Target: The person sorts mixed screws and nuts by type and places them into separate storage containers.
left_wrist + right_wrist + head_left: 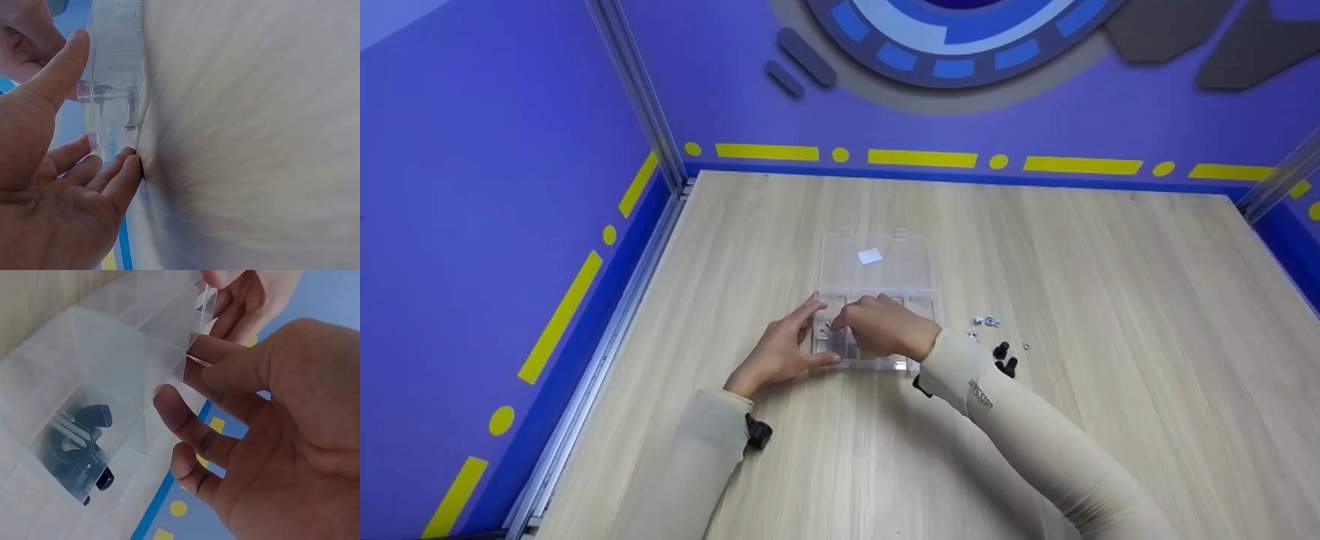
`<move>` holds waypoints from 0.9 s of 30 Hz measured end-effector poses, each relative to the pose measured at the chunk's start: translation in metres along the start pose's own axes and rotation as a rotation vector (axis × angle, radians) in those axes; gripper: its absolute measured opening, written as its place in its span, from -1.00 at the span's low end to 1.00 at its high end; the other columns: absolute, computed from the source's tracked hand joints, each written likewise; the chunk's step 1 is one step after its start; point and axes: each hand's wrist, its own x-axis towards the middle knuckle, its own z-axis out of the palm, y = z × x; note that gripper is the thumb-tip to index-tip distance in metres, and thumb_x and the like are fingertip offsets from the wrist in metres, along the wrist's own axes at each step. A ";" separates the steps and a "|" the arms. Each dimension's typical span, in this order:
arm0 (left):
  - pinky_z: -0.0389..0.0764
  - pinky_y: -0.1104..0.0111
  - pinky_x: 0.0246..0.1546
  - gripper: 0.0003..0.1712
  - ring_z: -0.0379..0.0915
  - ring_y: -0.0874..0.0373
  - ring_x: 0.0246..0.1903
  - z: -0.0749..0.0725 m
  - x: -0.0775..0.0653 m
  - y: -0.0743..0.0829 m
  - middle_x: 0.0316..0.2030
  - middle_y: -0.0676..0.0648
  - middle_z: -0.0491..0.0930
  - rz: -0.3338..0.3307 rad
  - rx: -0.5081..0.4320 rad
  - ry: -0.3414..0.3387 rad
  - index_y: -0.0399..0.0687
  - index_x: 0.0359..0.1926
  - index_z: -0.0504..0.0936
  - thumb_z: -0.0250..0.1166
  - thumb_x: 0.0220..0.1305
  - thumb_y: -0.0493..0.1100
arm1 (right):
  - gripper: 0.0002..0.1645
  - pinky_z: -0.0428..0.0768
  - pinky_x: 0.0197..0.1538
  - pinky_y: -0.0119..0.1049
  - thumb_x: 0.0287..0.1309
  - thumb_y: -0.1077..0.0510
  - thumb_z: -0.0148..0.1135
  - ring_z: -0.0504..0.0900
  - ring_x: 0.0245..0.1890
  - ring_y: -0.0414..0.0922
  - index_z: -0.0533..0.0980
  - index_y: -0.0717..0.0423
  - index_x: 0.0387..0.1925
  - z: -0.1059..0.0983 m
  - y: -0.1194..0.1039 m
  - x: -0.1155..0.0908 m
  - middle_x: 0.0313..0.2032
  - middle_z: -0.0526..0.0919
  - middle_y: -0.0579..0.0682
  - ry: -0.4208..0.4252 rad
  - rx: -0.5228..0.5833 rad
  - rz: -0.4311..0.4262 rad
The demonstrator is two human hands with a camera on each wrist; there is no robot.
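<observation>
In the head view, a clear plastic compartment box (pixel 877 365) with its lid (pixel 840 266) laid back is set on a pale wood-grained table (pixel 1072 255). The left hand (pixel 780 349) is held at the box's left side, thumb and fingers spread wide. The right hand (pixel 885 324) is held over the left compartments, fingers bent downward; whether anything is pinched cannot be told, as the fingertips are hidden. A small white four-sided slip (pixel 870 256) is seen on the lid. To the right of the box, small silvery metal parts (pixel 991 321) and black knob-like pieces (pixel 1001 350) are scattered.

In the left wrist view, the box's lower edge is touched by the left fingertips, with the thumb stretched well apart from them. A slim grey piece (pixel 130 115) is seen through the clear wall.

In the right wrist view, the right thumb and nearest fingers are held close together at the box, some tips covered by plastic. Black curved parts (pixel 79 444) are seen through the plastic; whether they are inside a compartment cannot be told.
</observation>
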 end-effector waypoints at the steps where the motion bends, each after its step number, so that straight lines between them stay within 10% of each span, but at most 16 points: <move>1: 0.41 0.12 0.40 0.01 0.28 -0.17 0.42 0.000 0.000 0.000 0.60 -0.17 0.02 0.001 -0.003 -0.002 -0.16 0.51 0.31 0.61 0.13 -0.06 | -0.50 0.70 -0.16 -0.07 0.16 0.50 0.24 0.61 -0.35 -0.04 0.71 0.10 0.08 0.001 0.000 0.000 -0.04 0.78 0.05 0.000 0.000 -0.003; 27: 0.28 0.16 0.47 0.01 0.18 -0.12 0.47 0.001 0.000 -0.001 0.58 -0.23 0.04 -0.015 -0.026 0.008 -0.17 0.50 0.32 0.62 0.11 -0.08 | -0.77 0.71 -0.03 0.04 0.32 0.35 0.19 0.76 -0.16 0.04 0.73 0.17 -0.15 0.008 0.003 -0.001 -0.17 0.79 0.06 0.054 -0.029 -0.056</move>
